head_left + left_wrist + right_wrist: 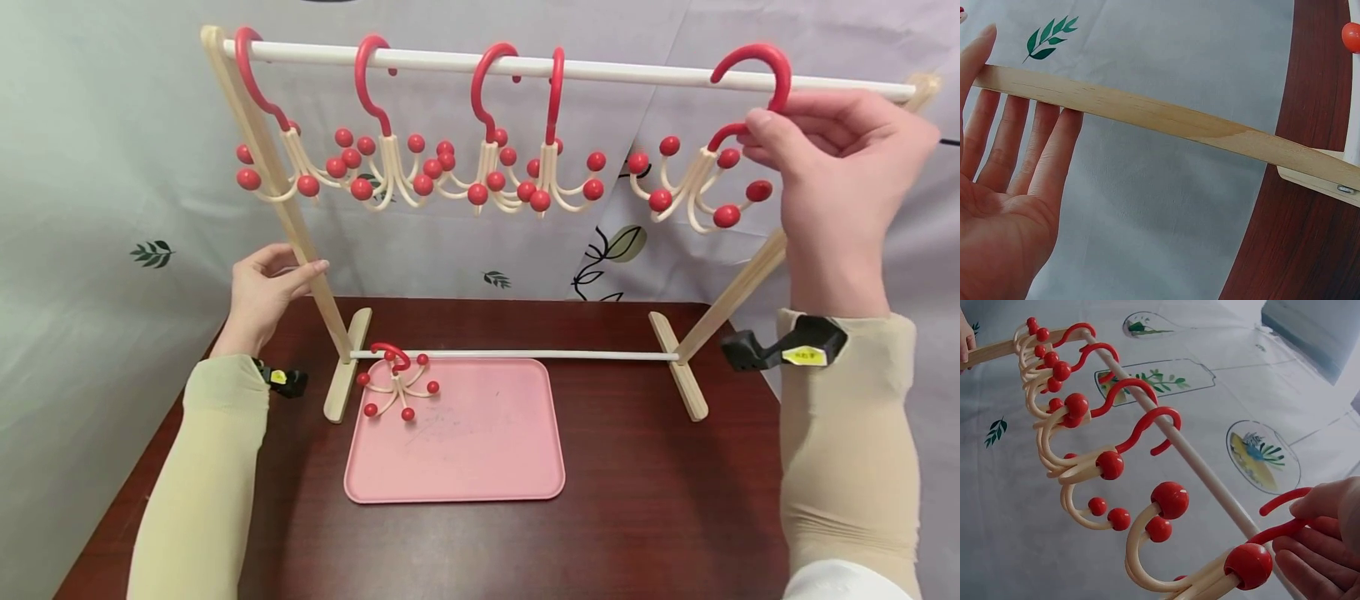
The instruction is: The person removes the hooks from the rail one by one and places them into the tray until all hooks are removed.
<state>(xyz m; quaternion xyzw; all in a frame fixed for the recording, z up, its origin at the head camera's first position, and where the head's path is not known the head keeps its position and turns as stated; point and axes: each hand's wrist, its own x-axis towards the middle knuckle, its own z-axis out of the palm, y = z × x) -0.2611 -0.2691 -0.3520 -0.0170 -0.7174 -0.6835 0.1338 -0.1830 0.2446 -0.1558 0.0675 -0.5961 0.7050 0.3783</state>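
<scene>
Hooking a hanger on the white rail, I'd judge — the right hand pinches its red hook.
The left hand holds the post between thumb and fingers — next calls for seating that hook, then letting go.

There's room on the white rail, between four red hooks (prongs crowding below) and the fifth hook!

the right hand pinches a red-hooked hanger; the left hand holds a wooden post.
</scene>
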